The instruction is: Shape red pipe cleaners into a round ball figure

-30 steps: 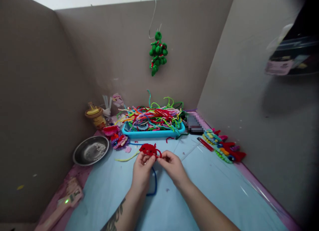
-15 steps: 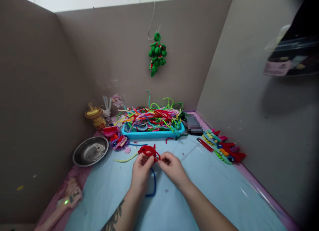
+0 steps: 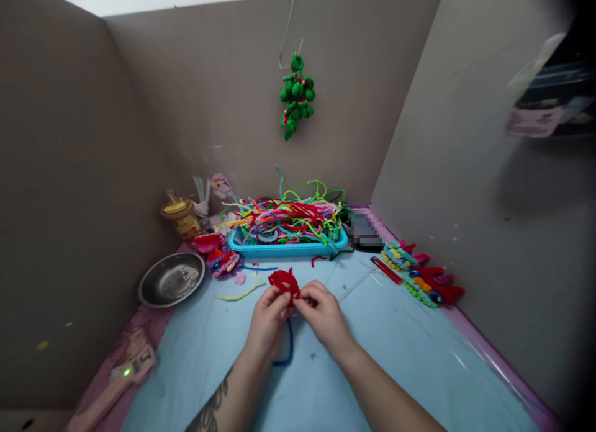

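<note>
Between my two hands is a red fuzzy pipe-cleaner piece (image 3: 285, 281), bent into a rounded shape. My left hand (image 3: 270, 311) grips its lower part with thumb and fingers. Close beside, my right hand (image 3: 322, 305) pinches its right-hand edge, the fingertips partly hiding what they hold. A blue pipe cleaner (image 3: 291, 342) lies curved on the table beneath my hands. Left of them, a yellow-green pipe cleaner (image 3: 239, 293) rests on the light blue table covering (image 3: 395, 370).
Behind stands a blue tray (image 3: 288, 251) heaped with colourful pipe cleaners. A metal bowl (image 3: 158, 289) with small white bits sits left, a pink glue gun (image 3: 123, 382) below it. To the right lie a red cutter (image 3: 386, 270), a phone (image 3: 365, 230) and finished fuzzy pieces (image 3: 421, 277).
The red piece has turned and tipped more upright, and the loop of strand at its right is drawn in. My hands have come slightly closer together.
</note>
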Motion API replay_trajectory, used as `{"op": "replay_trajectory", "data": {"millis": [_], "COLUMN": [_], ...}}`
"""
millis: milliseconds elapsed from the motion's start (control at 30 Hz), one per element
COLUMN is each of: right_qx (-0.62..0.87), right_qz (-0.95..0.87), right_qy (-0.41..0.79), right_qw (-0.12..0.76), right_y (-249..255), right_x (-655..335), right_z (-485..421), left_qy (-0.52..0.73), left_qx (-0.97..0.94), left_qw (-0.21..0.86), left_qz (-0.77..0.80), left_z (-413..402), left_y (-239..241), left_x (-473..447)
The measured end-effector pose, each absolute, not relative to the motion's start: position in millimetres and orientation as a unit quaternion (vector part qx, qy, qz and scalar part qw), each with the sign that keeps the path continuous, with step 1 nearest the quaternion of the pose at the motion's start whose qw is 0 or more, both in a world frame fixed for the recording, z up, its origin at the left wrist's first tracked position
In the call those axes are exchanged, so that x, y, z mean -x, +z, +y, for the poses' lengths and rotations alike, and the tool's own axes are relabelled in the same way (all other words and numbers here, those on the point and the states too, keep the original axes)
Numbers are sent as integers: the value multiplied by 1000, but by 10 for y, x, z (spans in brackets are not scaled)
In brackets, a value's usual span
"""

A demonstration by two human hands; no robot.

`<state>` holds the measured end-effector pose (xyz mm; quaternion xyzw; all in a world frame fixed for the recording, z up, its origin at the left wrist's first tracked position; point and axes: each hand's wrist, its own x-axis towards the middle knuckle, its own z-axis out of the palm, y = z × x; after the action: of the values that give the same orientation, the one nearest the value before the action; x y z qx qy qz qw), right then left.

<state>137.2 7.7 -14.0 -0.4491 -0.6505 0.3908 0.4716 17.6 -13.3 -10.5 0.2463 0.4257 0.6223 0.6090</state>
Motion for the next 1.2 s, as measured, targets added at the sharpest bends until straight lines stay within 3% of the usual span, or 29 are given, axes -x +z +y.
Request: {"op": "replay_trajectory", "data": {"millis": [167, 333, 533, 733, 1200], "right_qx": [480, 411, 395, 409, 438], "right_qz": [-654, -702, -719, -678, -701], "right_qy": [340, 280, 235, 245, 273], "right_qw": [475, 510, 521, 559, 492], "right_y": [-179, -125, -111, -63, -115], "right_x": [-1369, -1444, -1476, -1482, -1396], "right_z": [73, 48, 28, 20, 32], "left_qy": [591, 556, 529, 541, 612], "left_qx": [-380, -498, -547, -491, -295], "left_qw": [519, 403, 368, 436, 612], "left_qz": [486, 530, 534, 526, 404], "left_z": [-129, -167, -197, -159, -131], "left_y": [-127, -80, -72, -131, -83], "left_x": [-149, -157, -218, -189, -204]}}
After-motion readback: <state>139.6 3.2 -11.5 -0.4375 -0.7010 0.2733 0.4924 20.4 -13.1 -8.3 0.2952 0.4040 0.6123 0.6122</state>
